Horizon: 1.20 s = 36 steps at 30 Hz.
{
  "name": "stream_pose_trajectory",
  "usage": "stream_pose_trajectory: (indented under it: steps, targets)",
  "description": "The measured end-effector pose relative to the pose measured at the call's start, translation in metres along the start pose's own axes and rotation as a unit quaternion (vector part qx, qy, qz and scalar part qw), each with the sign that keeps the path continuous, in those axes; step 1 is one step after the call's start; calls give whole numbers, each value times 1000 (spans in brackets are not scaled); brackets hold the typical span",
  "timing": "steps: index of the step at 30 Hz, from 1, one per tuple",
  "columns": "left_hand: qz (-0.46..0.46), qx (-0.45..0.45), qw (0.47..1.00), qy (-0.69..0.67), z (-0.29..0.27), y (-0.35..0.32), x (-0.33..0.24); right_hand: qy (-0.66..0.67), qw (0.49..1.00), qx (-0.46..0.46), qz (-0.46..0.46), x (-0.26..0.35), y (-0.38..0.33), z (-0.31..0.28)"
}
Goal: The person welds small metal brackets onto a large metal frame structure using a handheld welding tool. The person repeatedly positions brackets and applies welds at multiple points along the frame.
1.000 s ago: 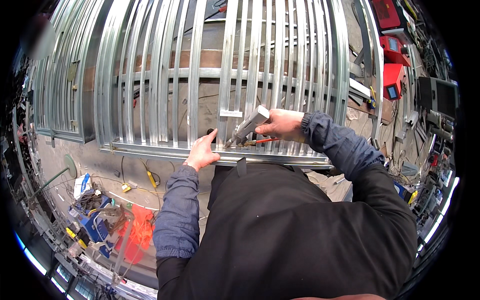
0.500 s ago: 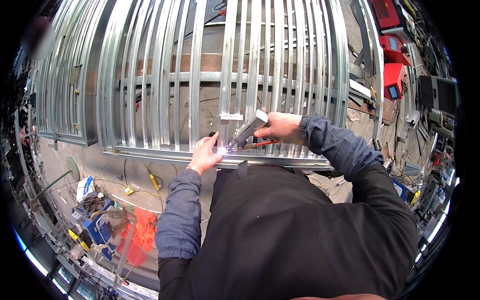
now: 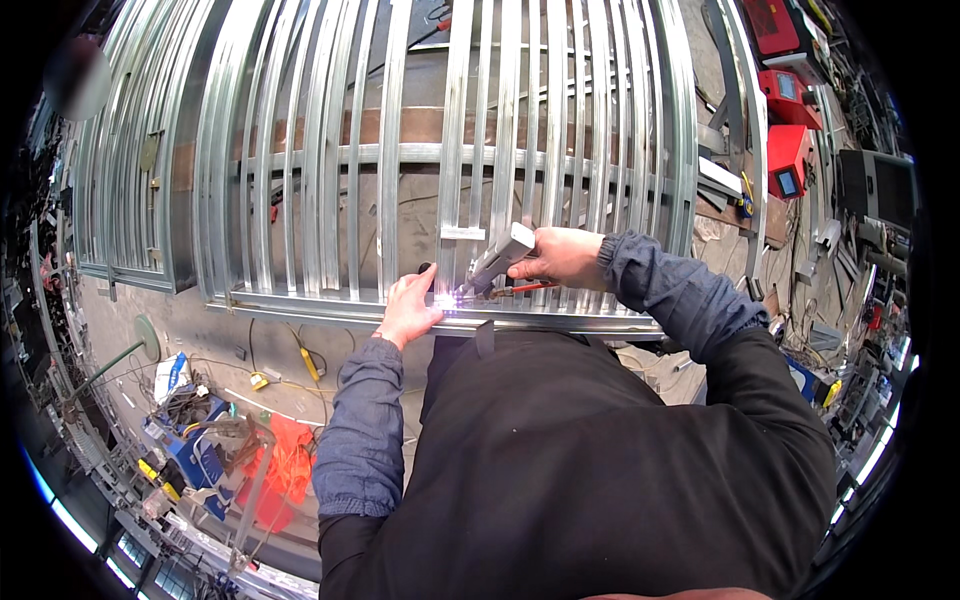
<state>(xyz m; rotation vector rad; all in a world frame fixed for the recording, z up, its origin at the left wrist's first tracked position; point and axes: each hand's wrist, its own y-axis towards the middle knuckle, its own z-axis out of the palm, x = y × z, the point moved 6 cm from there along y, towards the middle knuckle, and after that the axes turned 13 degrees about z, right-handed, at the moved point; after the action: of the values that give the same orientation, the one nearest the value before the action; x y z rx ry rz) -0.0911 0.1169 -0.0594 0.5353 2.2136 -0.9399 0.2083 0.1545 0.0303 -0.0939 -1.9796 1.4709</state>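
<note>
My right hand (image 3: 562, 257) is wrapped round a grey handheld welding torch (image 3: 492, 264), tilted with its tip down to the left. A bright white-violet glow (image 3: 447, 300) burns at the tip, where an upright metal bar (image 3: 450, 190) meets the frame's near rail (image 3: 570, 322). My left hand (image 3: 408, 310) rests on the rail just left of the glow, thumb and forefinger spread apart. What its other fingers touch is partly hidden. A red-and-metal piece (image 3: 525, 288) shows below the torch. A small pale strip (image 3: 463, 234) lies across the bar.
Another barred metal frame (image 3: 120, 200) lies at the left. Red machines with screens (image 3: 787, 160) stand at the far right, near loose metal offcuts (image 3: 720, 180). On the floor at lower left are a blue machine (image 3: 195, 455), orange-red sheeting (image 3: 290, 450) and cables.
The torch and both hands stay almost in place, and the glow persists at the joint. Only very slight shifts of the torch and right hand show.
</note>
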Motion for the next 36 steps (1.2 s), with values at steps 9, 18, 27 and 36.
stream_pose_trajectory:
  steps: [9,18,27,36]
  targets:
    - [64,-47,997,4,2,4,7,0,1000,9,25,7,-12,0]
    - [17,-71,994,-87,-5,8,6,135,990,33,22,1,-23,-7]
    - [-7,-62,989,-133,-6,14,18,138,988,70,19,10,5,10]
    - [-13,-52,990,-126,-6,13,15,88,993,57,47,23,3,6]
